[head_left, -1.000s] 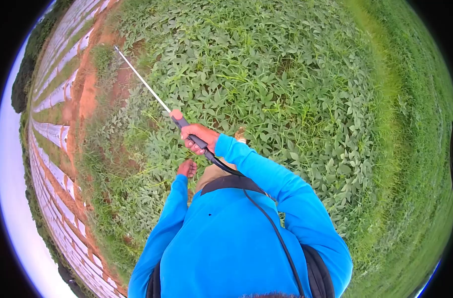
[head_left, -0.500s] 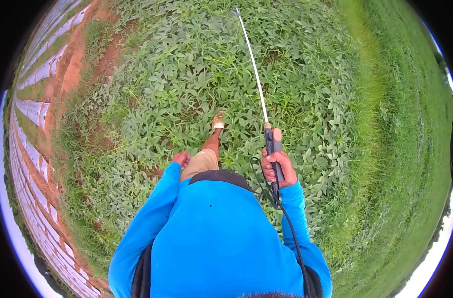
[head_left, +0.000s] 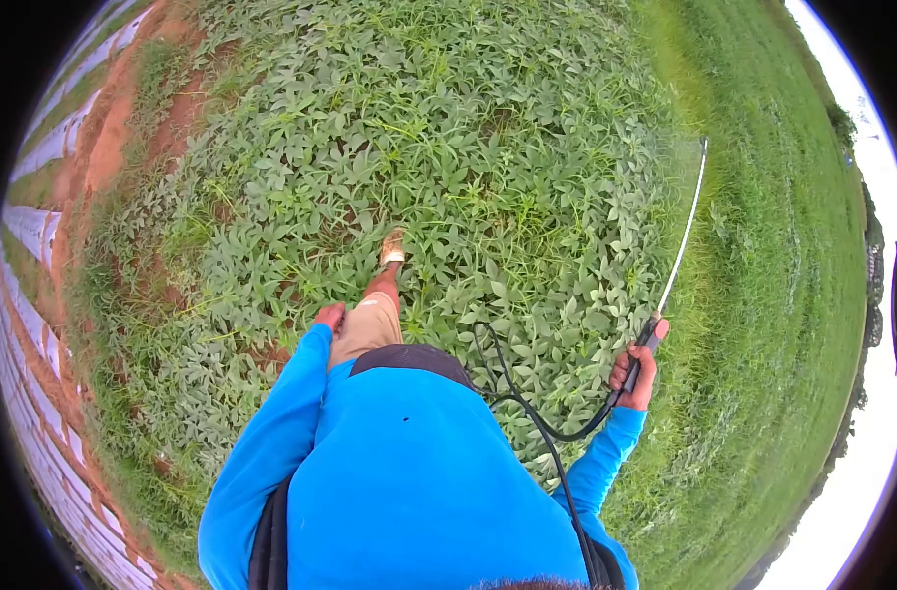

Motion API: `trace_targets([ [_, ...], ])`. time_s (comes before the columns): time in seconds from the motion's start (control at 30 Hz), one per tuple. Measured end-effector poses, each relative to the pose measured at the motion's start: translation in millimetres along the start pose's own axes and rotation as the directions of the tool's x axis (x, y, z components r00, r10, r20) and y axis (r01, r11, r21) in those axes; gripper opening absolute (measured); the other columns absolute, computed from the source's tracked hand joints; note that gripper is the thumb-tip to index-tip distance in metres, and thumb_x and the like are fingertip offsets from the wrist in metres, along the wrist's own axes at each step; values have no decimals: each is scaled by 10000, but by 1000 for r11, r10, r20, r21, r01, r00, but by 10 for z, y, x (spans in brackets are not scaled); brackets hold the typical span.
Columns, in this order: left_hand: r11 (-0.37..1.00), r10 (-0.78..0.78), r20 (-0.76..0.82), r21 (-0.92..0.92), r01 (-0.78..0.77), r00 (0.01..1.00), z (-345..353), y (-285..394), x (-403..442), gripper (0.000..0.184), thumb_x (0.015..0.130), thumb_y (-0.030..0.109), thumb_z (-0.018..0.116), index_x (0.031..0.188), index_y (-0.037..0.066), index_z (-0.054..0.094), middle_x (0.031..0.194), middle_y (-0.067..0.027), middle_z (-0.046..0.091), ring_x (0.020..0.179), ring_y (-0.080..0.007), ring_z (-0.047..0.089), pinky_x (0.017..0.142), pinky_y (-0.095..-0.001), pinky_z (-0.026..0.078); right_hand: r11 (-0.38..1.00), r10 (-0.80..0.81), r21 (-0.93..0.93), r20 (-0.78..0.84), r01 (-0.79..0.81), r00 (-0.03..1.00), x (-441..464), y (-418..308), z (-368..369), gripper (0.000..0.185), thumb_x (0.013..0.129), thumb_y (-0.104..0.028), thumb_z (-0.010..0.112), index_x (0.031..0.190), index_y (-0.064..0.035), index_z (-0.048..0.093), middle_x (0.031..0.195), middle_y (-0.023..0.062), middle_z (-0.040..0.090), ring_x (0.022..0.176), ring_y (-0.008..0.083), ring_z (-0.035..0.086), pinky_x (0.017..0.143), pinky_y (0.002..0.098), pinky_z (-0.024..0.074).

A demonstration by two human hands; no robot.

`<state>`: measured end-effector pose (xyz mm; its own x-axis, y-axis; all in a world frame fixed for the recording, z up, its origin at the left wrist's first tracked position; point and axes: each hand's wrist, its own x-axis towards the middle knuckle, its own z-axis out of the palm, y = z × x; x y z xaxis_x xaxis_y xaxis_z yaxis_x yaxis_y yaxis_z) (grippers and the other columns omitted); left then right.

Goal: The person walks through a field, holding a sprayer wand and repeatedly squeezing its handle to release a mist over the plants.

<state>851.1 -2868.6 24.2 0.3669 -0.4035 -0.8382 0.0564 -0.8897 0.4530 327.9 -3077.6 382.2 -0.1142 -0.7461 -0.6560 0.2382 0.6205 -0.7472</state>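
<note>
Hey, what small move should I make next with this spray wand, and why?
I'd probably swing the spray wand back leftward: your right hand grips its handle out to the right, and the tip appears against the grassy strip, while the broad-leaved plants spread ahead and left of it.

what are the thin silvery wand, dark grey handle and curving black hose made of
The wand looks like smooth metal, from its bright surface. The handle is probably matte plastic, given its dull look. The hose could be smooth rubber or plastic; it bends in even curves.
</note>
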Motion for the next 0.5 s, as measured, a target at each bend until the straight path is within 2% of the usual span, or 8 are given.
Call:
trace_targets([
  [0.1, 999, -42, 36, 2, 41, 998, -20, 243, 201, 445, 825, 475, 448, 810, 72, 636, 716, -62, 613, 593, -176, 540, 535, -335, 434, 995, -95, -51, -96, 91, 991, 226, -138, 28, 223, 777, -297, 591, 807, -110, 474, 599, -10, 426, 443, 87, 399, 361, 226, 322],
  [0.17, 987, -102, 101, -112, 113, 990, -55, 402, 323, 452, 833, 484, 424, 834, 80, 627, 729, -49, 613, 596, -171, 547, 517, -330, 429, 994, -108, -15, -132, 107, 985, 398, -216, 136, 205, 784, -287, 585, 822, -120, 472, 597, -13, 419, 434, 85, 386, 356, 225, 311],
  [0.27, 987, -118, 116, -98, 129, 986, -143, 596, 510, 448, 842, 475, 411, 849, 79, 620, 721, -40, 608, 593, -173, 549, 517, -326, 423, 995, -91, 27, -187, 98, 978, 643, -365, 428, 193, 792, -284, 577, 833, -128, 471, 590, -17, 405, 425, 87, 373, 352, 230, 300],
  [0.33, 984, -140, 167, -90, 157, 976, -247, 712, 691, 452, 846, 474, 408, 844, 72, 614, 711, -41, 602, 577, -173, 545, 503, -327, 417, 992, -64, 108, -51, 69, 997, 797, -466, 708, 186, 789, -271, 566, 837, -117, 473, 582, -23, 379, 442, 87, 392, 361, 235, 312],
  [0.4, 979, -160, 216, -88, 182, 963, -346, 798, 872, 456, 850, 473, 406, 838, 64, 607, 702, -43, 596, 562, -173, 540, 489, -328, 410, 992, -19, 124, -40, 24, 999, 962, -562, 1030, 165, 784, -242, 552, 834, -112, 462, 581, -17, 373, 430, 100, 389, 353, 241, 322],
  [0.5, 955, -240, 218, -120, 270, 946, -502, 1086, 1189, 428, 855, 444, 414, 806, 59, 593, 682, -46, 584, 521, -162, 517, 453, -321, 389, 955, 133, 230, 228, -186, 964, 1292, -720, 1552, 162, 775, -221, 528, 800, -92, 432, 590, 21, 398, 413, 136, 392, 337, 267, 351],
])
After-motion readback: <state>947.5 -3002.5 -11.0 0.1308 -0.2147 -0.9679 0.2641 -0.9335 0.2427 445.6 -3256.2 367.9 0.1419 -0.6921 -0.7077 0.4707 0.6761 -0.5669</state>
